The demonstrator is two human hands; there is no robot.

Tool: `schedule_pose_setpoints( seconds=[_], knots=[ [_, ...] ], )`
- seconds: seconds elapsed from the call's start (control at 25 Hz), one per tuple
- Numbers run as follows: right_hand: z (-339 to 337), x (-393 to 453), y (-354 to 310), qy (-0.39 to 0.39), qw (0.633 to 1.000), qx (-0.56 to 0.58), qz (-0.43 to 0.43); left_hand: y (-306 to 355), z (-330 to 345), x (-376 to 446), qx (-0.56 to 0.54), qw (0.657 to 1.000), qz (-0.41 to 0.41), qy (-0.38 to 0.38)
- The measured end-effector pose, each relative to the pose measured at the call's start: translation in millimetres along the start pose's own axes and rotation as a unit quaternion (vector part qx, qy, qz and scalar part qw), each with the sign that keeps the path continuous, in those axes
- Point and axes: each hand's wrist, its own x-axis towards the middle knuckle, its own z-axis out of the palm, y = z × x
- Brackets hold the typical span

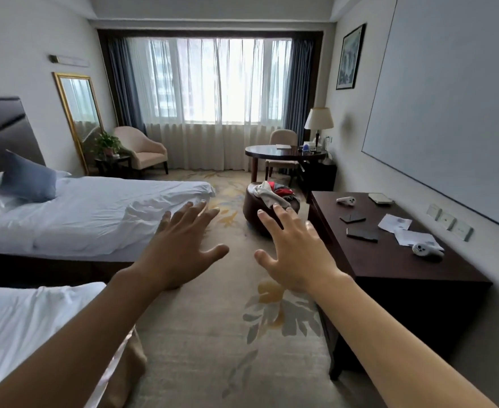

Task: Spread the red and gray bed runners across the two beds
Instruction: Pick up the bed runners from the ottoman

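Note:
A bundle of red and gray bed runners (274, 192) lies crumpled on a dark round ottoman (254, 212) in the aisle ahead. The far bed (95, 213) with white sheets and a blue pillow (27, 179) stands at the left. A corner of the near bed (21, 325) shows at the bottom left. My left hand (180, 245) and my right hand (295, 248) are stretched out in front of me over the carpet, fingers spread, holding nothing. My right hand's fingertips overlap the ottoman in the view.
A dark wooden desk (389, 260) along the right wall carries two white controllers, phones and papers. Behind the ottoman stand a round table (283, 151), a chair and a lamp. An armchair (142, 151), a plant and a mirror are by the curtained window.

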Motion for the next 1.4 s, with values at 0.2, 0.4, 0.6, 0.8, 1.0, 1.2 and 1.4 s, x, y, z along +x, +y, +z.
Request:
schedule_pose_setpoints(
  seconds=[0.2,0.4,0.6,0.8,1.0,1.2,1.4],
  knots=[
    [48,117,45,-0.017,1.0,0.014,-0.021,-39,45,111,0.024,1.0,-0.011,-0.01],
    [118,249,90,-0.025,0.999,0.001,-0.024,-104,114,240,0.001,1.0,-0.021,0.003],
    [173,410,155,-0.033,0.999,-0.012,0.004,-160,166,428,-0.018,1.0,0.003,-0.014],
    [226,549,237,-0.013,0.999,-0.004,0.045,-191,222,592,-0.035,0.998,0.038,-0.02],
    [317,696,329,-0.023,0.998,0.029,0.057,-227,313,769,-0.027,0.998,0.035,-0.05],
    [379,870,401,-0.036,0.997,0.047,0.044,-278,360,937,-0.02,0.997,0.012,-0.071],
    [451,1037,443,-0.054,0.997,0.058,0.009,-360,412,1076,-0.018,0.998,-0.022,-0.064]
  ],
)
